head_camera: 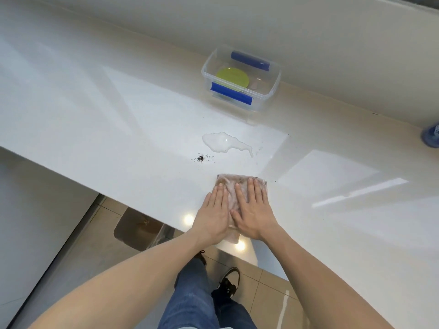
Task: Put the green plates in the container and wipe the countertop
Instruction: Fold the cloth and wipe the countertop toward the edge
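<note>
I've got my left hand (212, 216) and right hand (252, 213) flat, fingers straight, pressing the brownish folded cloth (240, 186) on the glossy white counter (118, 129), clear puddle (224, 142) and dark crumbs (200, 158) straight ahead.

Plates (232, 77) in container (273, 91), behind spill (223, 142)

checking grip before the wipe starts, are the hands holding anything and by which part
Nothing is gripped. The left hand and right hand lie flat, fingers straight, pressing the cloth onto the countertop across its middle and near end.
</note>
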